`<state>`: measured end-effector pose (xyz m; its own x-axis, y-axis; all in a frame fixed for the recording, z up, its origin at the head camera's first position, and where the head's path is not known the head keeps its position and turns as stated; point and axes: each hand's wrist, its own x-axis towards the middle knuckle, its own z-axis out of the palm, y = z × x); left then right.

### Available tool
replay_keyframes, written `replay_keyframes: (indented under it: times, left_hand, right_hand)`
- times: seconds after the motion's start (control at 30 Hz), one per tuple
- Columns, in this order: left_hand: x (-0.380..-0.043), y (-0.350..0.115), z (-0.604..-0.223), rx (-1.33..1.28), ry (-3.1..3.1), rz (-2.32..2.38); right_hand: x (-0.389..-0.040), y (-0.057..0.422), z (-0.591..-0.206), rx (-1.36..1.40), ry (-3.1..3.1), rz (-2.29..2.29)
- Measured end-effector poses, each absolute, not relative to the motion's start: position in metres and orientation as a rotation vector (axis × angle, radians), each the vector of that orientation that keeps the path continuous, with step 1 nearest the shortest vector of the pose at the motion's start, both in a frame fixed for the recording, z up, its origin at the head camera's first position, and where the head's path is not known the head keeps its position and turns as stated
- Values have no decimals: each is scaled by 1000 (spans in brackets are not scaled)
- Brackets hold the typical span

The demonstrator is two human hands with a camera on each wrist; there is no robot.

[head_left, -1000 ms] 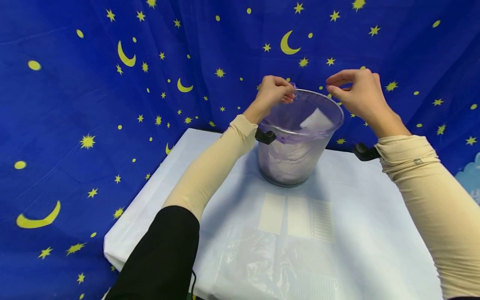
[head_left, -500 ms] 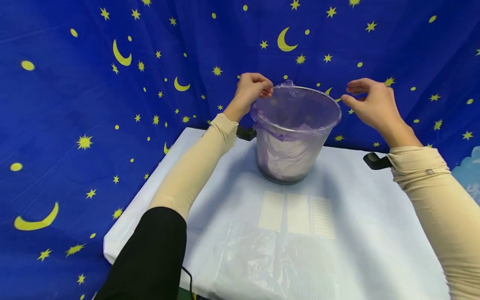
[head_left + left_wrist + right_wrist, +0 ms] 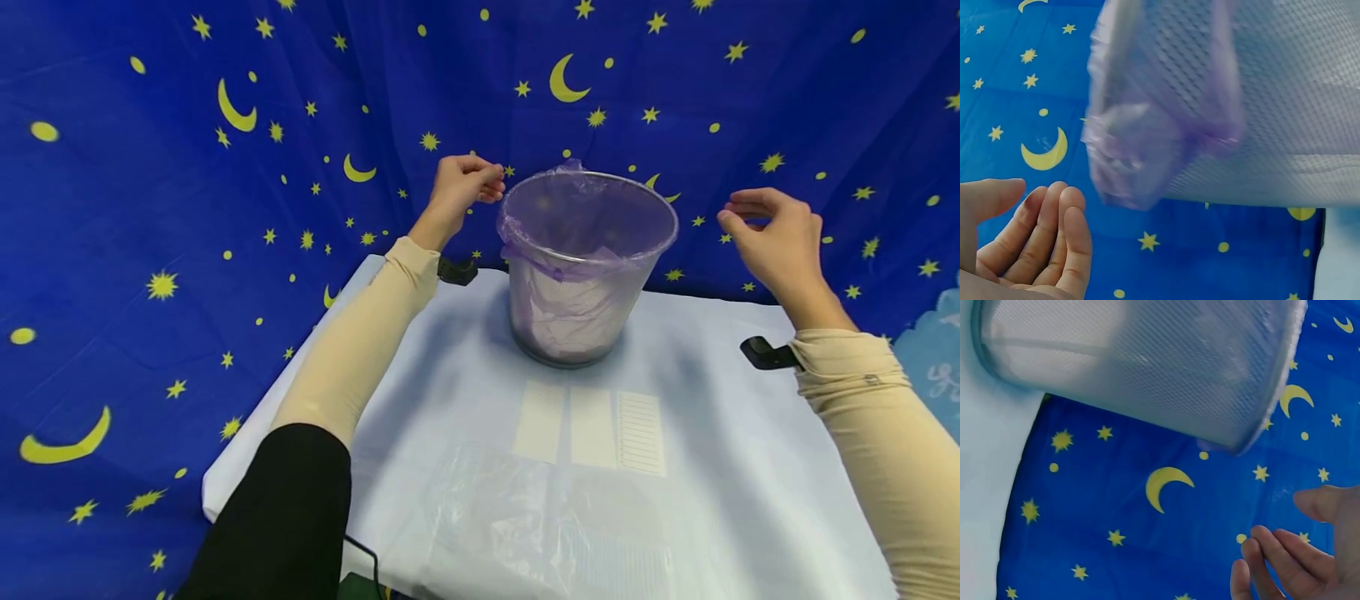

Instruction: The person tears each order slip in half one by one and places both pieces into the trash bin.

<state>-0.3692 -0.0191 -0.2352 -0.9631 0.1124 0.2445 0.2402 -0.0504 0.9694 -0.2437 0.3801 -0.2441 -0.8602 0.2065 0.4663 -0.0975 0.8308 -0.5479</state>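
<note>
No words, brands or numbers could be read. Yellow moons, stars and dots were printed on the blue curtain [image 3: 420, 75] at the far side. Pale marks were shown on a light-blue patch [image 3: 930, 358] at the right, but could not be made out. Rows of thin lines were borne by the ruled card [image 3: 641, 433], the rightmost of 3; any writing there was too small to be read.

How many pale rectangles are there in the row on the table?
3, in front of the bin: left rectangle, plain; middle rectangle, plain; right rectangle, with lines. I cannot tell whether the clear plastic nearer the viewer covers more.
</note>
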Motion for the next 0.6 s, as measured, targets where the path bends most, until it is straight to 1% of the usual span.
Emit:
replay_keyframes:
  times: [0.27, 0.6]
  left_hand:
    - [-374, -28, -266, -355, -2078, -2221]
    - [-372, -31, -321, -282, -2156, -2258]
  right_hand:
    - [-239, 376, -280, -66, -2471, 835]
    - [-230, 379, -342, -76, -2470, 898]
